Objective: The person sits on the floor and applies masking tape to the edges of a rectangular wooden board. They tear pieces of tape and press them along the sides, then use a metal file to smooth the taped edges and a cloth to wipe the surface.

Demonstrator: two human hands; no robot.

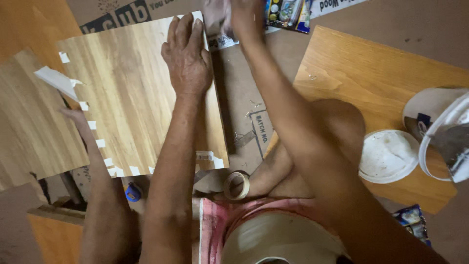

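While you sit on the floor, your left hand (188, 56) lies open and flat on a wood-look board (132, 98), with the fingers spread and pointing to the far side. That board sits in the middle left of the floor, and your palm presses near its far right edge. Small bits of white tape (95, 134) stick out along its left and near edges.

Your right hand (234, 19) is at the far edge of the scene, just past the far right corner of the board. It is closed around a white cloth (215, 17), but it is blurry, so you cannot see the fingers well.

Another person's hand (73, 115) comes in from the left. It is near a white strip (56, 80) that peels up between the board and a second wood-look board (29, 122) on the far left. You cannot tell if that hand grips the strip.

A roll of tan tape (237, 186) lies on the floor close to you, just beside your knee. A small blue thing (133, 192) lies near it, to the left.

On your right sits an orange-brown board (351, 78). A round white lid (388, 155) rests on its near right part. A white bucket (447, 134) stands right beside the lid, further right.

Flat brown cardboard (244, 107) lies under the boards. A shiny packet (288, 12) lies at the far edge, just right of your right hand.
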